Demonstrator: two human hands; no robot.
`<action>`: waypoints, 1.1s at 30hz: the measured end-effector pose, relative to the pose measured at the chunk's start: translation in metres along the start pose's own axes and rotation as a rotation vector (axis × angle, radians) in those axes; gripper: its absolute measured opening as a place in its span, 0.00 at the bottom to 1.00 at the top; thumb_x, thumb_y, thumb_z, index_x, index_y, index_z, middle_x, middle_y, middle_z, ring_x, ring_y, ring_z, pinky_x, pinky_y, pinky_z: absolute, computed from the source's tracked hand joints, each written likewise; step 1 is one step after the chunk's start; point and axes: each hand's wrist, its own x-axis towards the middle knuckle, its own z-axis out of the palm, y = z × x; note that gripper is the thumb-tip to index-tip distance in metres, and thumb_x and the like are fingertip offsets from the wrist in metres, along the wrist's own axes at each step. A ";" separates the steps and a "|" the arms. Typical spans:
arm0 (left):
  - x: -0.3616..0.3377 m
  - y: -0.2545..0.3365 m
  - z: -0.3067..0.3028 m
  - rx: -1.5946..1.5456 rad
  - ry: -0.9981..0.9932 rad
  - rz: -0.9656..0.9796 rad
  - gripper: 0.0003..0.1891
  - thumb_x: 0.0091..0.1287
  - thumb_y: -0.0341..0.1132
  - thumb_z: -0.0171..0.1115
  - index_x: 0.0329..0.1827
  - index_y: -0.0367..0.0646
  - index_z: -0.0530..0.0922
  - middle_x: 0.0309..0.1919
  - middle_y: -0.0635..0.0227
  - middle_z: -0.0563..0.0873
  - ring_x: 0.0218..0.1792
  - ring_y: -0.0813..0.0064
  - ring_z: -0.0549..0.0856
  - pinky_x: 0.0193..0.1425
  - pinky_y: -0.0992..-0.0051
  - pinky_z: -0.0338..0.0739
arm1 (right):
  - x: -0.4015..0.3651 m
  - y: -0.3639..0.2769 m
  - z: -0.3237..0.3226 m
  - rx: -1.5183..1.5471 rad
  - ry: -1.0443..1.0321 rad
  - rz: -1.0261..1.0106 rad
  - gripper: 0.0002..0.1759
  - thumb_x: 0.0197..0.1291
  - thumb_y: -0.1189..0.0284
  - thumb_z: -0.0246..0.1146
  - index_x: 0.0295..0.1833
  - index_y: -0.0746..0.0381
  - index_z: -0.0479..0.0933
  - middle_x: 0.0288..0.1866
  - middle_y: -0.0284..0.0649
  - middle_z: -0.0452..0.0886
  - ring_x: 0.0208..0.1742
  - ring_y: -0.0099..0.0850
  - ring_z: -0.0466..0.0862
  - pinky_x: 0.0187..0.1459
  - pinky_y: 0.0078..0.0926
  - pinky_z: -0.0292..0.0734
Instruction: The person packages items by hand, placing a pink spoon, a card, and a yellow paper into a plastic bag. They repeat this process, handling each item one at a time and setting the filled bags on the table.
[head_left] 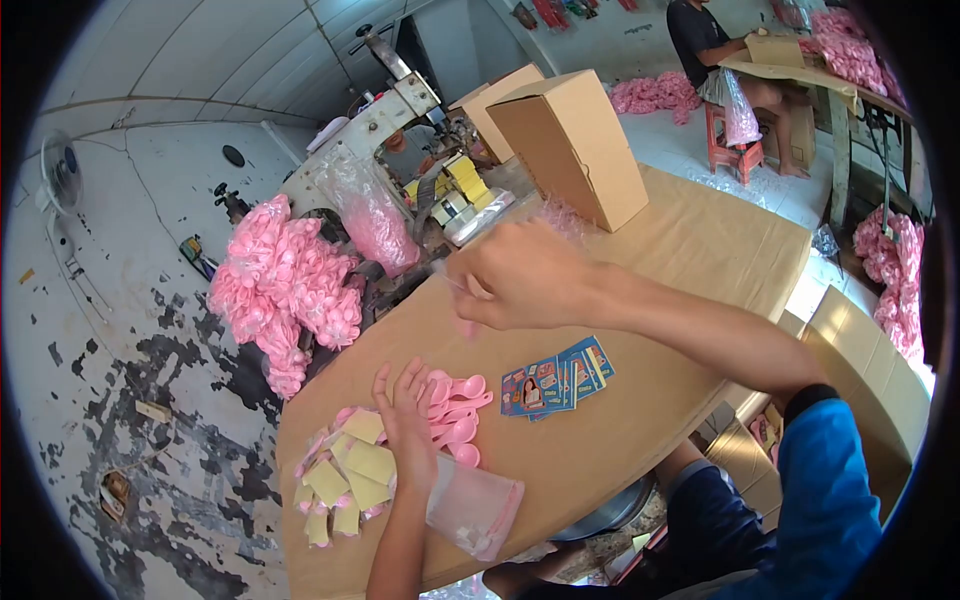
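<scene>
My left hand (pixel 408 425) is open, palm turned sideways, with its fingers apart. It stands between a pile of pink spoons (pixel 460 430) and a heap of small packs with pale yellow cards (pixel 350 465), and holds nothing. Beside its wrist lies a stack of clear plastic bags (pixel 478 505). Over the middle of the table my right hand (pixel 530 275) is closed, fingers curled in. A blurred bit of clear and pink shows at its fingertips, too smeared to name. Below it lie blue printed cards (pixel 555 380), fanned out on the tabletop.
A brown cardboard box (pixel 580 150) stands at the table's back, beside a machine (pixel 360 125) with yellow parts. Pink spoons in a big heap (pixel 285 280) and a clear bag (pixel 370 220) sit at the left. Another person (pixel 710 45) sits at a far table (pixel 780 70).
</scene>
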 end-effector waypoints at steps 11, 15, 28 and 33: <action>-0.034 0.017 0.036 0.481 -0.337 -0.182 0.18 0.67 0.30 0.65 0.57 0.34 0.75 0.49 0.66 0.83 0.52 0.78 0.81 0.51 0.74 0.78 | -0.027 -0.037 0.047 0.641 -0.179 0.030 0.14 0.65 0.62 0.61 0.40 0.63 0.82 0.21 0.42 0.81 0.22 0.39 0.82 0.28 0.36 0.77; -0.035 0.021 0.035 0.125 -0.216 -0.461 0.17 0.70 0.29 0.60 0.59 0.33 0.72 0.47 0.62 0.84 0.51 0.72 0.84 0.55 0.70 0.80 | -0.021 -0.033 0.062 0.566 0.239 -0.038 0.14 0.64 0.63 0.63 0.43 0.64 0.82 0.24 0.44 0.82 0.25 0.39 0.83 0.32 0.36 0.78; -0.021 0.013 0.025 -0.148 -0.084 -0.337 0.19 0.79 0.32 0.43 0.69 0.36 0.62 0.54 0.54 0.80 0.52 0.62 0.85 0.54 0.68 0.82 | -0.023 -0.007 0.054 0.450 -0.367 0.138 0.10 0.61 0.68 0.64 0.45 0.62 0.81 0.34 0.45 0.86 0.33 0.42 0.86 0.38 0.37 0.79; -0.020 0.016 0.029 -0.070 -0.053 -0.337 0.22 0.79 0.34 0.47 0.73 0.39 0.61 0.52 0.64 0.78 0.51 0.71 0.84 0.52 0.70 0.84 | -0.027 -0.010 0.060 0.307 -0.222 0.037 0.13 0.60 0.67 0.66 0.49 0.58 0.80 0.52 0.47 0.82 0.48 0.40 0.84 0.47 0.33 0.78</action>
